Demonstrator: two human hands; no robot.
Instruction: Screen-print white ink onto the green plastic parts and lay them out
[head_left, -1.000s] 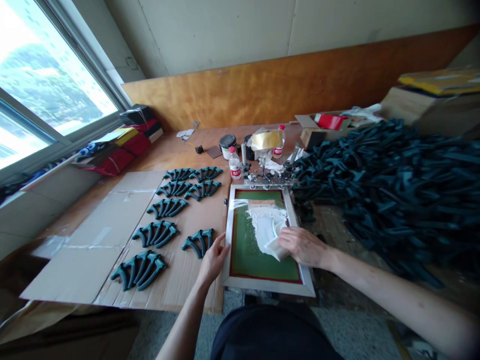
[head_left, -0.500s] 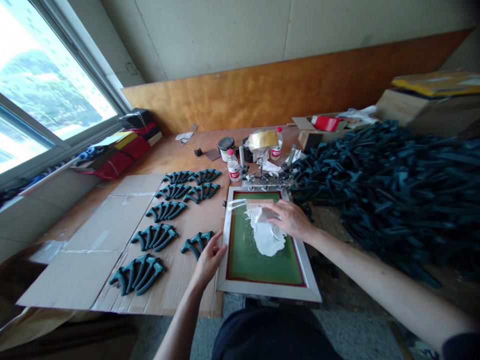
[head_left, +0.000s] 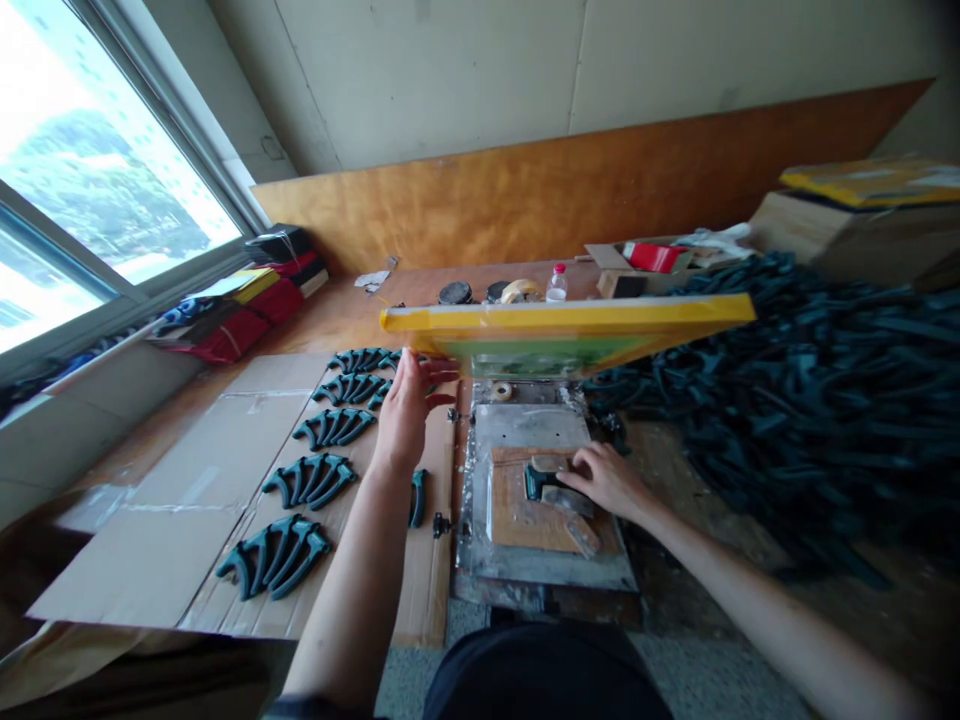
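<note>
The screen printing frame (head_left: 570, 316), edged in yellow tape, is tilted up above the metal base plate (head_left: 517, 425). My left hand (head_left: 405, 405) is raised at its left corner, fingers stretched to the right just under the edge; whether they touch it I cannot tell. On the plate lies a wooden board (head_left: 510, 520) with light shaped blocks on it. A dark green curved plastic handle (head_left: 534, 482) sits among these blocks. My right hand (head_left: 604, 480) is closed on the handle's right end with thumb and fingertips.
Rows of similar green parts (head_left: 309, 480) lie on flat cardboard (head_left: 202, 490) at left. A large heap of them (head_left: 810, 400) fills the right side. Behind the frame are black-lidded jars (head_left: 455, 292) and a red-capped bottle (head_left: 556, 284).
The frame has swung up from lying flat, uncovering the board and handle. My left hand rose with its edge. My right hand left the squeegee and white ink and now grips the handle.
</note>
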